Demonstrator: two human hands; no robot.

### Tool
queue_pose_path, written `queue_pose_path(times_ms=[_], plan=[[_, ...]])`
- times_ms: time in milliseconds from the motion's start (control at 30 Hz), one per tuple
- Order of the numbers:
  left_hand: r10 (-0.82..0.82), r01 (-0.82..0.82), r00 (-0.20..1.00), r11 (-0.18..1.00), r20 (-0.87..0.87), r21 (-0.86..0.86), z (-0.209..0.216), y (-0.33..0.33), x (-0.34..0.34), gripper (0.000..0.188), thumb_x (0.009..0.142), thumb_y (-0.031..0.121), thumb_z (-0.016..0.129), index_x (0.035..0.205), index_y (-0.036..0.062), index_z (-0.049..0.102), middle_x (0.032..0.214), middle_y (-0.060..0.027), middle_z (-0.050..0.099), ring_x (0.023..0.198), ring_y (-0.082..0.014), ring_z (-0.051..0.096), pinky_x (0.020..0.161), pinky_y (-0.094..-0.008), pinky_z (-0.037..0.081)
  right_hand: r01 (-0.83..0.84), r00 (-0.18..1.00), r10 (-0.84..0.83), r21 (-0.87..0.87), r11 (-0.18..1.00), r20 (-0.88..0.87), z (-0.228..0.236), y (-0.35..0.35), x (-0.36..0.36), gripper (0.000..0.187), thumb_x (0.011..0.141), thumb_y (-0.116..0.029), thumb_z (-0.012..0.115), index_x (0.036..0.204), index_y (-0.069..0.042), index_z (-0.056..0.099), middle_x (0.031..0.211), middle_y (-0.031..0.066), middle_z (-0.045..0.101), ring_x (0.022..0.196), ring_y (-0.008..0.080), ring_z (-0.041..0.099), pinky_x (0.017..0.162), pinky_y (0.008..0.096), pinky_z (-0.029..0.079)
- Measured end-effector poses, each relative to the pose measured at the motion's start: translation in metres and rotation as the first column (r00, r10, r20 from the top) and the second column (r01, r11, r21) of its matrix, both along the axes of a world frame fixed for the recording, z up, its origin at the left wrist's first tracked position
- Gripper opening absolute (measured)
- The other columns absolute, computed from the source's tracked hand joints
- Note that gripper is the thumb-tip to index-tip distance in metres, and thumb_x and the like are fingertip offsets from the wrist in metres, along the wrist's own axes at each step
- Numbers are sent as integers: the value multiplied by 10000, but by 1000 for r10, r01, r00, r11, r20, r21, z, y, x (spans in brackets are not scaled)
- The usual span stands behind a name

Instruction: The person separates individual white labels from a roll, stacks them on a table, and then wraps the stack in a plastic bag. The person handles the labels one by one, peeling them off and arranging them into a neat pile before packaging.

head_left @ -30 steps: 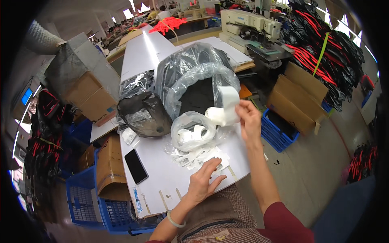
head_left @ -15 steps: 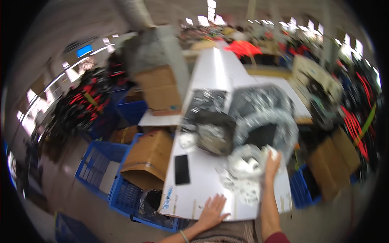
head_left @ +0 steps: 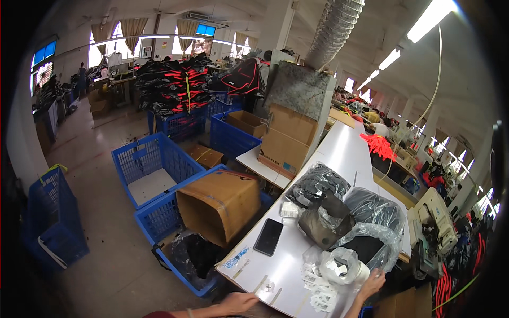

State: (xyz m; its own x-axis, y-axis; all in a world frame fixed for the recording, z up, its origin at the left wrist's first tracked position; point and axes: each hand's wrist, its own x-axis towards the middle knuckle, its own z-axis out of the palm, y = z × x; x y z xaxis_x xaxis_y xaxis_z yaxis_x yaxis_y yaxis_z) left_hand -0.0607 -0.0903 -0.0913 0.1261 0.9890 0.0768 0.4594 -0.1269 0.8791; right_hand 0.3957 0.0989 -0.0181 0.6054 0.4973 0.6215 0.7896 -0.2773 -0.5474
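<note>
The left hand point(head_left: 239, 303) shifts, fingers curled in, to the table point(head_left: 289, 259) edge; I cannot tell if the right hand point(head_left: 373, 283) grips the white roll point(head_left: 362, 272).

Fluorescent tubes point(head_left: 432, 20) run in a line beneath the pale ceiling point(head_left: 389, 32) of a large workroom, where a ribbed silver duct point(head_left: 339, 32) slants down near a white pillar point(head_left: 277, 32). Daylight glares through windows point(head_left: 98, 54) along the far wall, some framed by tan curtains point(head_left: 133, 27). A scuffed grey-brown floor point(head_left: 106, 180) stretches across the left side, while a glossy white surface point(head_left: 344, 142), catching a bright streak of light, extends toward the back.
</note>
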Motion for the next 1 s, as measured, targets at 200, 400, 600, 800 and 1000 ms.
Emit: queue_pose_path(times_ms=[200, 400, 600, 800, 1000], plan=[[190, -240, 971, 742, -147, -626, -146, -23, -86, 500, 942, 456, 604, 1141, 4, 682, 1173, -166, 703, 1101, -289, 663, 945, -385, 505, -17, 989, 50, 224, 974, -142, -59, -97, 16, 292, 1000, -266, 585, 983, 26, 588, 835, 171, 633, 758, 300, 615, 698, 397, 478], [122, -204, 976, 811, -183, -548, -159, 52, -62, 485, 937, 435, 611, 1150, 4, 681, 1147, -173, 707, 1081, -298, 666, 935, -386, 507, -7, 940, -77, -245, 969, -334, -90, -159, -67, 380, 1000, -404, 546, 1109, -50, 629, 1086, 269, 656, 957, 384, 629, 850, 395, 485], [39, -151, 978, 813, -206, -562, -154, 91, -43, 471, 932, 413, 619, 1158, 4, 679, 1120, -181, 711, 1061, -307, 669, 924, -387, 510, -3, 951, 5, 8, 1000, -310, -96, -156, -54, 280, 1007, -267, 530, 876, -19, 542, 576, 90, 526, 473, 205, 487, 512, 385, 383], [23, -150, 975, 800, -220, -581, -167, 94, -38, 459, 927, 392, 626, 1166, 4, 678, 1094, -188, 714, 1041, -316, 672, 914, -388, 513, 15, 957, -40, -87, 996, -288, -95, -159, -57, 284, 1006, -301, 523, 938, -32, 581, 737, 141, 581, 637, 264, 553, 617, 400, 427], [-48, -91, 965, 860, -259, -501, -186, 81, -30, 447, 922, 371, 633, 1175, 4, 676, 1068, -196, 718, 1021, -325, 675, 903, -390, 515, -7, 886, 15, 20, 1000, -463, -71, -165, -65, 243, 1014, -240, 526, 900, -31, 571, 619, 41, 516, 542, 130, 484, 510, 322, 388]])
